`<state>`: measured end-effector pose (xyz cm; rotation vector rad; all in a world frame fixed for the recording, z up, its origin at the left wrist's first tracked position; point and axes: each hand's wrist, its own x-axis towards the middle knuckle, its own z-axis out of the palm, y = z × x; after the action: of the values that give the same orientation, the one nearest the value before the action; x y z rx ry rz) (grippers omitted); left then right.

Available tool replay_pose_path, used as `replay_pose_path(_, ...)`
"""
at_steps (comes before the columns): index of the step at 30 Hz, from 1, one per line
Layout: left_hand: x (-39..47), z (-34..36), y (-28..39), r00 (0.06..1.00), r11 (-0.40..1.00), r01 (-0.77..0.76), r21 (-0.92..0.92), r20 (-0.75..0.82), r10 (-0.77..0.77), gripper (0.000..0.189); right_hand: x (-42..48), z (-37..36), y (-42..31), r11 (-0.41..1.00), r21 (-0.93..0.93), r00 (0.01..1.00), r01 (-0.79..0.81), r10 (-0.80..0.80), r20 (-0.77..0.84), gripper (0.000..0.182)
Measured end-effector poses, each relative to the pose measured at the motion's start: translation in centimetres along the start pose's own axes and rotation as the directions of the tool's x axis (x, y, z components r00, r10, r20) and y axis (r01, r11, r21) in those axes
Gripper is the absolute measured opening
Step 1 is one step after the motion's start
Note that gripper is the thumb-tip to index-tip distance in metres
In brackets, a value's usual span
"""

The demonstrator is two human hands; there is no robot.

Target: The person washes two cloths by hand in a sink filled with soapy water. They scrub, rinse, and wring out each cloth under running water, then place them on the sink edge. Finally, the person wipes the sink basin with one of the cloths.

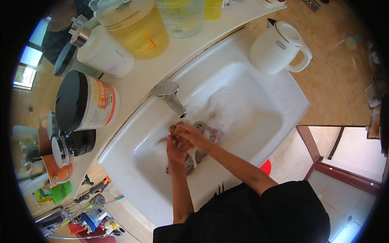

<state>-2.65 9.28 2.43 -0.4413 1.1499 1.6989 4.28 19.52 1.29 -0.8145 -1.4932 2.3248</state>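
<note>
My left hand (pixel 176 152) and my right hand (pixel 193 136) meet low in the white washbasin (pixel 149 179), just below the spout of the chrome faucet (pixel 171 98). Between their fingers is a wet brownish cloth (pixel 172 130), mostly covered by the hands; the right hand is slightly blurred. Greyish, pink-patterned wet fabric (pixel 191 162) lies beneath my wrists, with a pale strip across it. More of it shows by the round metal drain (pixel 199 124). White suds (pixel 231 104) spread over the basin's right half.
A white electric kettle (pixel 276 48) stands at the basin's far right corner. Along the shelf (pixel 146 79) are a black-lidded tub (pixel 88 101), a white pump bottle (pixel 106 51), a jug of yellow liquid (pixel 136 30) and an orange mug (pixel 57 170). A red container (pixel 266 166) shows below the basin's rim.
</note>
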Motion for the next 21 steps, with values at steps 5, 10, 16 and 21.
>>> replay_pose_path(5, -2.3, 2.3, 0.4, 0.972, 0.99, -0.118, -0.079, 0.194, 0.131, 0.038, -6.2, 5.3, -4.9, 0.88, -0.379, 0.952, 0.288, -0.221, 0.21, 0.027)
replay_pose_path(10, 2.0, -1.2, -4.2, 0.954, 0.957, -0.268, 0.112, 0.169, 0.248, 0.036, -0.6, 2.9, -2.7, 0.45, -0.863, 0.834, 0.23, -0.549, -0.063, 0.018)
replay_pose_path(16, -0.2, 1.3, 0.0, 0.944, 0.985, -0.12, -0.123, 0.292, 0.152, 0.046, 4.8, -10.6, -0.5, 0.72, -0.694, 0.839, -0.003, -0.376, -0.393, 0.041)
replay_pose_path(21, -0.7, 2.1, 0.7, 1.0, 0.994, 0.005, 0.108, -0.03, -0.001, 0.055, 3.8, -7.3, 4.4, 0.706, -0.708, 0.858, -0.026, -0.347, -0.378, 0.056)
